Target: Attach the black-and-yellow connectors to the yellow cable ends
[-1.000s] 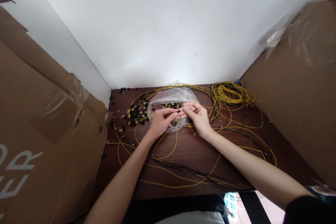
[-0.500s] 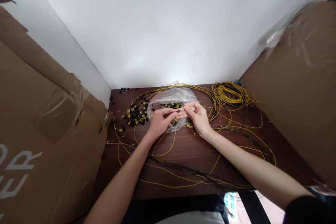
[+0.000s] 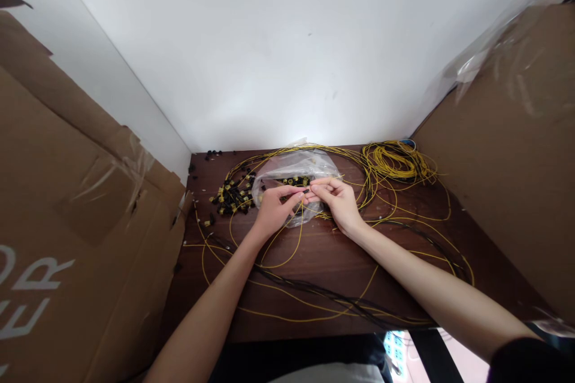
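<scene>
Between the thumb and forefinger of my left hand [image 3: 275, 206] is a small black cable connector [image 3: 306, 192]. A thin yellow cable [image 3: 300, 234] hangs in a loop just below those fingers. Close on the right, the thumb and forefinger of my right hand [image 3: 340, 200] are pinched together beside the connector's end; what they hold is too small to make out. Under both hands lies a clear plastic bag [image 3: 317, 161], with black and yellow connector pieces [image 3: 294, 181] showing at it. A heap of similar pieces [image 3: 234, 194] is left of the bag.
A coil of yellow cable [image 3: 395, 160] lies at the back right of the brown table [image 3: 314, 257]. Loose yellow and black cables [image 3: 323, 292] cross the front. Cardboard boxes stand at the left [image 3: 99, 221] and right [image 3: 507, 161], with a white wall [image 3: 287, 54] behind.
My right hand's fingertips have shifted slightly left and closed up near the connector. My left hand stays in about the same place.
</scene>
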A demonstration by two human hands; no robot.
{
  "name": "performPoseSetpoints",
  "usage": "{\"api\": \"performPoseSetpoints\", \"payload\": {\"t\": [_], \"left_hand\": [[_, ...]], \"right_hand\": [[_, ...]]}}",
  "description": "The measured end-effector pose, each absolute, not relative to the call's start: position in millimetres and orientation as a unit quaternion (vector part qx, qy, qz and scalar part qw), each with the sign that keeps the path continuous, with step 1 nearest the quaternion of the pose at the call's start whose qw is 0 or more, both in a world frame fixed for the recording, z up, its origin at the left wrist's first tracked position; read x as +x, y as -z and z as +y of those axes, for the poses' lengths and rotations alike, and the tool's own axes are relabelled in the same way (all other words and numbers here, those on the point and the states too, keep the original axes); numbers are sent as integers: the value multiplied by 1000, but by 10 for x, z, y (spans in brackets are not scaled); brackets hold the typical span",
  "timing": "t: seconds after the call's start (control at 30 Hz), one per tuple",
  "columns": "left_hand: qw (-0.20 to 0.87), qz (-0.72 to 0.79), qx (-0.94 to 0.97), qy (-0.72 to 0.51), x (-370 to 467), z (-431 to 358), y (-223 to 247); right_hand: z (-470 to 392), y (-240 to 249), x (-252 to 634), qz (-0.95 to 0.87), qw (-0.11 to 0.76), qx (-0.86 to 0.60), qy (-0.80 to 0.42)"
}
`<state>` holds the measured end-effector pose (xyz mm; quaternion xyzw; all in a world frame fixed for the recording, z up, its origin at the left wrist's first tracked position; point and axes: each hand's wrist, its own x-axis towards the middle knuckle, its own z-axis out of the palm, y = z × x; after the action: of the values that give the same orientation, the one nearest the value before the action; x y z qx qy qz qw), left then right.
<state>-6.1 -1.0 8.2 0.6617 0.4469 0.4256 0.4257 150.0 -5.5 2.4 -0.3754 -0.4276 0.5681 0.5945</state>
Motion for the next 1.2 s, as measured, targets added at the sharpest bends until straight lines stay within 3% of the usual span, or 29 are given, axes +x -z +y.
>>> {"api": "performPoseSetpoints", "payload": {"t": [1.2], "left_hand": [[435,437,661,-429,-49,-18,-84]], "right_hand": [[-55,-32,1499,-438,587,-371,-571]]}}
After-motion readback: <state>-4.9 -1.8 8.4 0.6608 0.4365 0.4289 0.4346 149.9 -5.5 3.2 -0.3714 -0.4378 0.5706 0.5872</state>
